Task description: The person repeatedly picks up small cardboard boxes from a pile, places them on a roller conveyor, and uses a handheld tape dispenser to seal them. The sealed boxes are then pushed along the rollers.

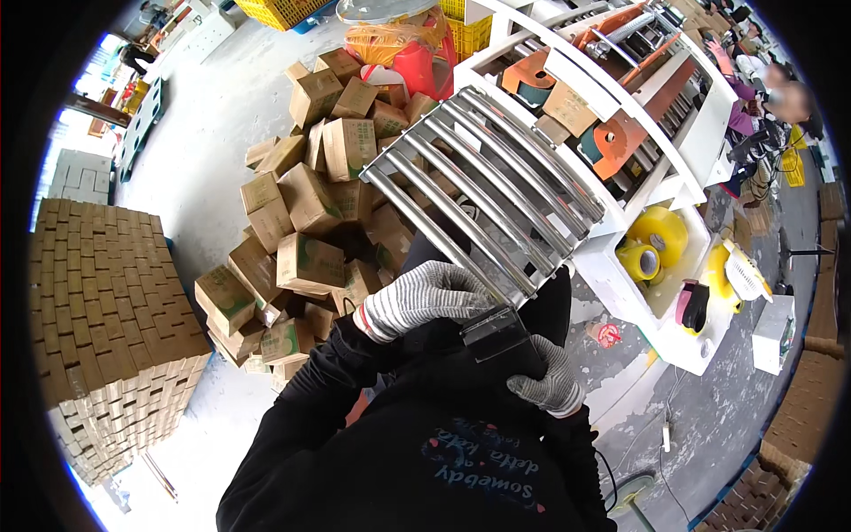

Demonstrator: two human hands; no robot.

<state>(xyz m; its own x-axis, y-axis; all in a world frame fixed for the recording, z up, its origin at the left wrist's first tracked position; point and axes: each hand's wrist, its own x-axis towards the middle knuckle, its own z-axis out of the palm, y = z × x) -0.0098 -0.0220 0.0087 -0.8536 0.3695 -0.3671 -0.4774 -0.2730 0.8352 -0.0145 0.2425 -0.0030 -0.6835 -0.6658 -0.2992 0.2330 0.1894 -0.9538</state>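
Before my chest is a black rectangular object [498, 336] with a shiny strip along its upper part; its exact kind is unclear. My right hand [548, 380], in a grey-and-white striped knit glove, holds its lower right side. A matching glove covers my left hand [425, 298], whose fingers are bunched at the object's upper left edge. Whether they pinch anything is hidden. Just beyond both hands lies the near end of a roller conveyor [475, 193] with bare metal rollers.
Brown cartons [312, 263] lie heaped left of the rollers. A large carton stack [100, 299] stands farther left. The carton-sealing machine [598, 106] adjoins the conveyor. At right, a white tray [655, 312] holds yellow tape rolls [657, 239]. A cable [638, 425] crosses the floor; a person [764, 100] sits beyond.
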